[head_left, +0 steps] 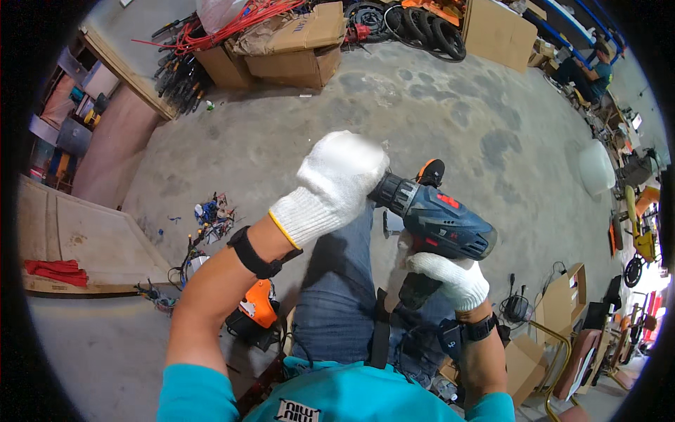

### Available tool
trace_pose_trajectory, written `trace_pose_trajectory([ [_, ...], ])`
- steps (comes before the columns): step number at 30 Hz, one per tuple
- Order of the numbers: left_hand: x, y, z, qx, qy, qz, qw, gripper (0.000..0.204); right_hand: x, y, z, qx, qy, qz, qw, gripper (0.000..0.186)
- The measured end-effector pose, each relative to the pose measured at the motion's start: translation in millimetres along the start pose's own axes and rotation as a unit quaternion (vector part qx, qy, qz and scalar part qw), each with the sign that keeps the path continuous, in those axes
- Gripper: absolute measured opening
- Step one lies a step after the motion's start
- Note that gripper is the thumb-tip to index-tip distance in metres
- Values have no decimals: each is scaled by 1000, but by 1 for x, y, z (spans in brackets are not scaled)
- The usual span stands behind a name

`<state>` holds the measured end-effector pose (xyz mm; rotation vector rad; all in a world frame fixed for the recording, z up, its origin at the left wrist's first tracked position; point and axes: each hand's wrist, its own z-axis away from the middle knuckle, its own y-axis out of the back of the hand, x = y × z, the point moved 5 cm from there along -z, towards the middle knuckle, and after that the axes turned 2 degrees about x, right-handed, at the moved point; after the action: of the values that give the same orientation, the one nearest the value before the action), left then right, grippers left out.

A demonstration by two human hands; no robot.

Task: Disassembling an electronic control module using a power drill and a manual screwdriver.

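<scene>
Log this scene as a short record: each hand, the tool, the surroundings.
Left hand: white glove, at the chuck; fingers mostly hidden
Right hand: white glove, gripping the drill from below
Tool: dark blue drill, chuck toward left hand
Left side: red cloth, tangled wires
Far side: cardboard box, black tires
Far right: seated person

Beyond the drill (446,224), open floor (422,133) runs to cardboard boxes (288,69).

- Centre: power drill (457,228), left hand (341,172) at its chuck (394,192), right hand (448,276) around its grip (420,289).
- Upper left: cables (232,28) lie across boxes (292,68).
- Upper right: tyres (448,39) lie left of cardboard (498,34).
- Right: tub (596,167) stands on the floor (394,91).
</scene>
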<state>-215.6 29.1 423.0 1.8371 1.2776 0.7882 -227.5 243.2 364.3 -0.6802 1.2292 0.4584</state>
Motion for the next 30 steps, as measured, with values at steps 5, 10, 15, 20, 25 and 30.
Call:
trace_pose_trajectory([
  [5,6,0,-6,-18,-5,8,1000,33,-3,-1,7,20,-5,-3,1000,36],
  [10,3,-6,-1,7,-21,10,1000,27,-10,-3,8,21,19,27,999,33],
  [15,3,-3,-3,32,-26,19,999,22,-7,-1,10,27,-11,31,999,30],
  [20,3,-2,-4,39,-37,25,998,24,-11,-2,9,28,3,43,999,30],
  [25,3,-5,-4,35,-40,27,998,26,-3,4,11,32,-2,54,998,29],
  [30,1,-6,-3,17,-27,21,999,28,-4,2,10,37,-2,58,998,32],
])
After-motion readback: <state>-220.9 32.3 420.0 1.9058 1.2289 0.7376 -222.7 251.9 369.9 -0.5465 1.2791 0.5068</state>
